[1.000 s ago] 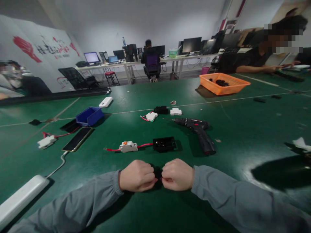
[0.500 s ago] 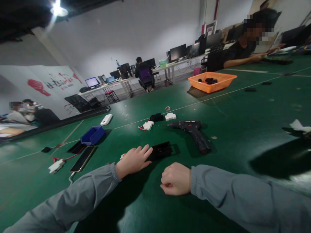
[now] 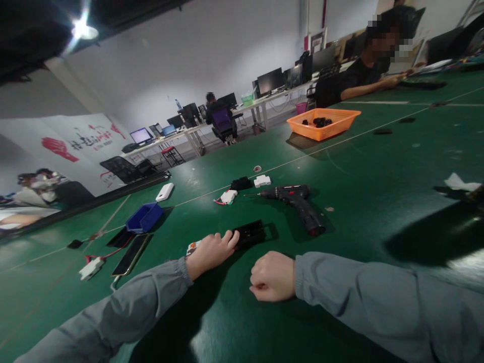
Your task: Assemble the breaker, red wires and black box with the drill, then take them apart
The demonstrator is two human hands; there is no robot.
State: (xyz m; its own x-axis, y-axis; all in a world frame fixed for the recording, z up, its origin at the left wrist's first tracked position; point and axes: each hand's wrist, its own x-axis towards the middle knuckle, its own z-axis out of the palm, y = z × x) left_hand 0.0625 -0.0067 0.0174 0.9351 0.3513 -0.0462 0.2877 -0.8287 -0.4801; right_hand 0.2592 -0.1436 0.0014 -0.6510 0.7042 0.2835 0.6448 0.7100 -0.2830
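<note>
My left hand [image 3: 212, 253] lies over the left end of an open black case [image 3: 251, 234], its fingers curled onto the case. A white piece with an orange patch [image 3: 192, 246] shows behind this hand. My right hand [image 3: 273, 276] rests as a fist on the green table, just below and right of the case; anything inside it is hidden. Beyond the case lies a black power drill [image 3: 302, 204], its bit pointing left. Left of the bit are a white connector with red wires [image 3: 228, 197], a black piece [image 3: 241, 183] and a white piece [image 3: 262, 181].
An orange basket [image 3: 325, 132] with black parts stands at the back. On the left are a blue bin [image 3: 144, 219], a phone [image 3: 132, 254], a white box [image 3: 165, 192] and a wired white connector [image 3: 91, 268]. A person [image 3: 372, 65] sits at the far right.
The fingers of my left hand have drawn closer together and now curl onto the black case. My right fist has barely moved. The camera view has tilted slightly.
</note>
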